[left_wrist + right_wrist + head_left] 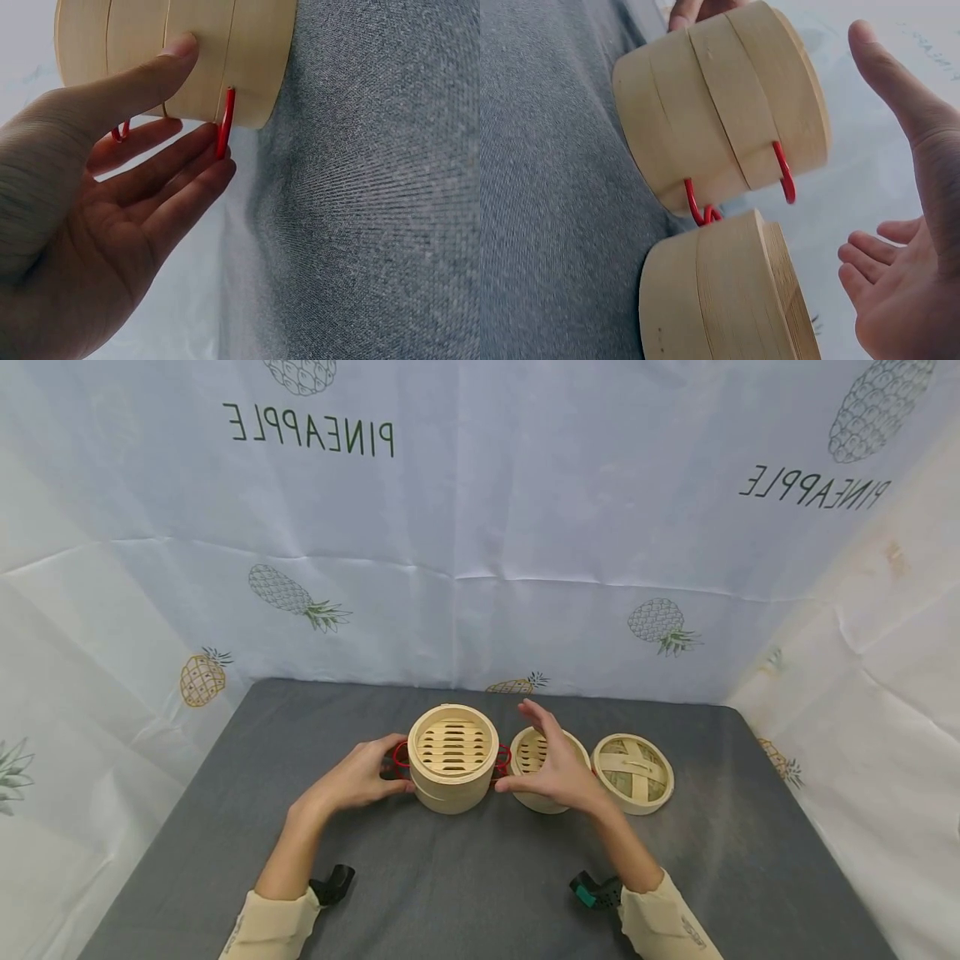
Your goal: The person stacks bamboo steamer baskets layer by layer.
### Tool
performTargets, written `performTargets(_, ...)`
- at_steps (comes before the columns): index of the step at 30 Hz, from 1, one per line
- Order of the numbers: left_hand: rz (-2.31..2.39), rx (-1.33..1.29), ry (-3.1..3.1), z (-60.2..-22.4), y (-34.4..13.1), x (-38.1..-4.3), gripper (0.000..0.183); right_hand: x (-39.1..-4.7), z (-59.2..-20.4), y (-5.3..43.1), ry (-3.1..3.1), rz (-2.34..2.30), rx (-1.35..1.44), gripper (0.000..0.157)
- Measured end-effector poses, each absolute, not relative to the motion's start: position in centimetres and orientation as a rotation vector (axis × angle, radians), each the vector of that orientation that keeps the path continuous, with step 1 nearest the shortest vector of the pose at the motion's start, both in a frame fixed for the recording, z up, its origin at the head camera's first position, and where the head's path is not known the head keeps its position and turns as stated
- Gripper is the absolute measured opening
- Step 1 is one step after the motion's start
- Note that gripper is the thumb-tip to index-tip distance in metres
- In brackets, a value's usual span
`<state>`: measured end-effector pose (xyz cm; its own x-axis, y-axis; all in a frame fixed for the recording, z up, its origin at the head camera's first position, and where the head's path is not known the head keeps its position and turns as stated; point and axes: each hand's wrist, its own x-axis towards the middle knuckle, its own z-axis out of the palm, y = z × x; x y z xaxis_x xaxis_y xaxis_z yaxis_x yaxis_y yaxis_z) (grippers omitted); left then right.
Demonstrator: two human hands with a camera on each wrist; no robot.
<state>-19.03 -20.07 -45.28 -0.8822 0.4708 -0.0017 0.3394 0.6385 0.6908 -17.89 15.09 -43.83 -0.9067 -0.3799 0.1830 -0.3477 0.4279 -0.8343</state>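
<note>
Two bamboo steamer baskets are stacked upright, slatted bottom showing inside the top one, red loop handles on their sides. My left hand holds the stack's left side. In the left wrist view its thumb lies across the bamboo wall and its fingertips touch beside a red handle. My right hand hangs with fingers spread, apart from the stack in the right wrist view, over another steamer basket that it partly covers. That basket stands close beside the stack.
A round woven bamboo lid lies to the right of the baskets. All stand on a grey cloth-covered table. A pale curtain printed with pineapples closes off the back and sides.
</note>
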Motion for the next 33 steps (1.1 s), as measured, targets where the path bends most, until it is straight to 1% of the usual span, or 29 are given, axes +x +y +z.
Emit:
performTargets(7,1.081,0.672,2.666,-45.3,-20.0,-19.0,0.073,-17.8,-43.9,16.6,2.68,-1.526,-0.611,0.129)
performTargets(17,1.083,0.676,2.667,-45.3,-20.0,-19.0,0.072,-17.7,-44.1,18.7,2.704,-1.539,-0.536,0.126)
performTargets(33,1.091,0.686,2.665,-45.3,-20.1,-18.9,0.071,-17.6,-45.3,20.5,2.776,-1.338,-0.45,0.129)
